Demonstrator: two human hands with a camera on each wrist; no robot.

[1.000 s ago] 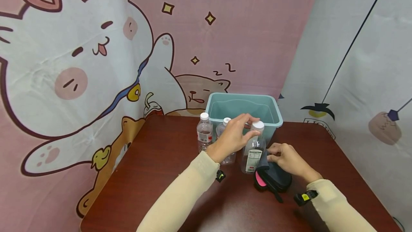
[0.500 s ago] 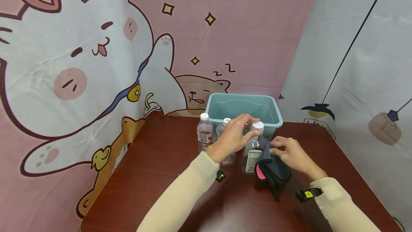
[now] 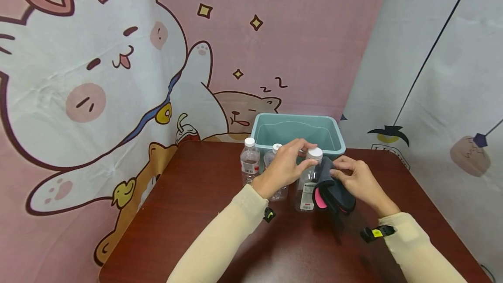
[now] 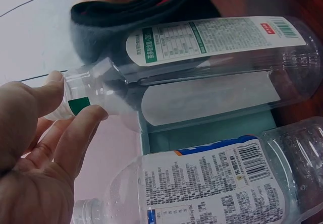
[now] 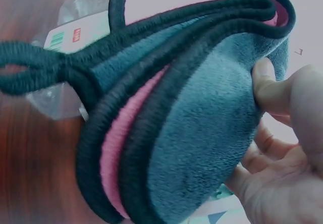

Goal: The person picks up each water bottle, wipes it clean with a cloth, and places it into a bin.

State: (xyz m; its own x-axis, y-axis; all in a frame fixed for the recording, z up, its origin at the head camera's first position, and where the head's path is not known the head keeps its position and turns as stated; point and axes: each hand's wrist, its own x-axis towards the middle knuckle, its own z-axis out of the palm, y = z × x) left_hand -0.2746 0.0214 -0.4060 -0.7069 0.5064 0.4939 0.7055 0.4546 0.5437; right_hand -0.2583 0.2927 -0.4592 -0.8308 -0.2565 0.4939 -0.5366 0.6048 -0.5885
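Note:
My left hand (image 3: pixel 286 165) pinches a clear plastic bottle (image 4: pixel 116 100) by its white-capped neck; the bottle stands upright on the table. A folded cleaning cloth (image 5: pixel 202 128), dark grey-blue with black edging, pink inside and a hanging loop, is in my right hand (image 3: pixel 359 182), pinched between thumb and fingers. The cloth lies against the right side of the bottle, covering part of it in the head view. Just left of that bottle stands a second clear bottle (image 4: pixel 212 178) with a printed label, partly behind my left hand in the head view.
Another small clear bottle (image 3: pixel 249 160) with a white cap stands further left. Behind the bottles is a light-blue plastic bin (image 3: pixel 338 143) near the back edge of the dark red-brown table (image 3: pixel 204 178). A printed cloth backdrop (image 3: pixel 306 47) hangs behind.
My right hand has lifted the cloth slightly up along the bottle's side, its loop now off the tabletop. My left hand keeps its hold on the bottle neck.

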